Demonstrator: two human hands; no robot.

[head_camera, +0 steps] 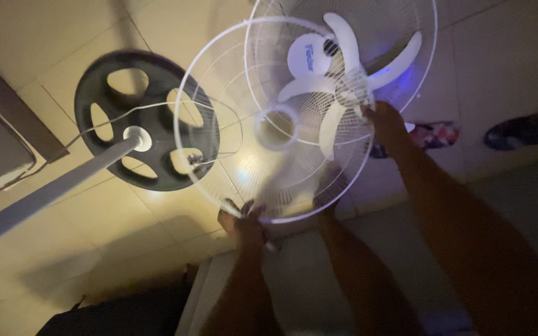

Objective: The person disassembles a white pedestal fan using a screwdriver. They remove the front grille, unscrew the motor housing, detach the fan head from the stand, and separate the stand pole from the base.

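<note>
While pinched at its rim — fan guard (275, 124) above left grip (244, 221).

Both forearms are bare; no sleeves, gloves, watch or rings are visible. The left hand (244, 225) and right hand (386, 122) are uncovered. Finer detail is lost in dim lighting.

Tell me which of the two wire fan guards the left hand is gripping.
The nearer guard, ring-centred and bladeless; the left hand grips its bottom rim. The other guard, behind, surrounds the white blades, where the right hand is.
</note>
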